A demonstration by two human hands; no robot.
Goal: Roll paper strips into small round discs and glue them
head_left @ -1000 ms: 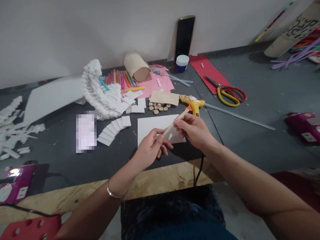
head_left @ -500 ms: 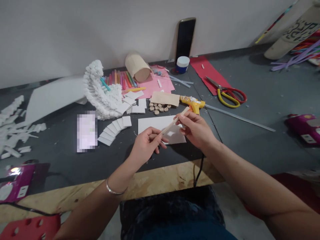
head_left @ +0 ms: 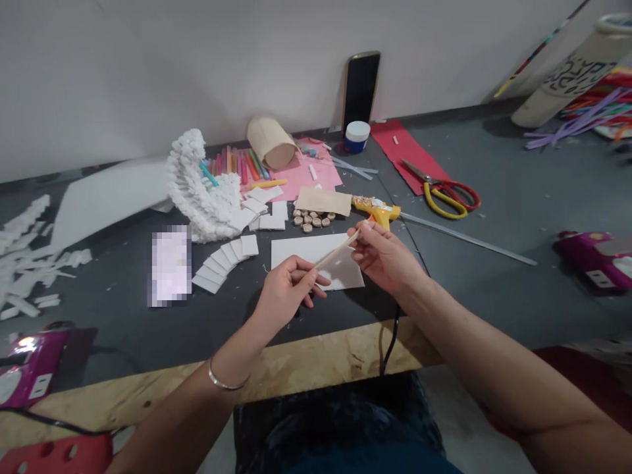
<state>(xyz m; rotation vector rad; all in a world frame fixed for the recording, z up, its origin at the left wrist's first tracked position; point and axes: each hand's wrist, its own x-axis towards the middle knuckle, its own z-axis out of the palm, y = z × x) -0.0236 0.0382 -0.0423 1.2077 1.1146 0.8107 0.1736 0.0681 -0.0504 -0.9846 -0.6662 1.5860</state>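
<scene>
Both my hands hold one thin wooden stick [head_left: 337, 251] above a white card sheet [head_left: 316, 253] lying on the dark table mat. My left hand [head_left: 288, 291] pinches the stick's near end, fingers curled around it. My right hand [head_left: 384, 255] pinches the far end between thumb and fingertips. The stick slants up to the right. Just beyond my right hand lies a yellow glue gun [head_left: 378, 210], its black cord running down over the table edge.
Small wooden discs [head_left: 311, 220], a tan card [head_left: 323, 199] and white foam squares [head_left: 224, 259] lie behind the sheet. A white foam structure [head_left: 197, 187], coloured sticks, pink paper, a roll, a jar, a phone, scissors [head_left: 444, 190] and a metal ruler [head_left: 467, 238] sit further back.
Both hands with the stick have shifted slightly lower and left in the view as the camera tilted. The grip on the stick stays the same.
</scene>
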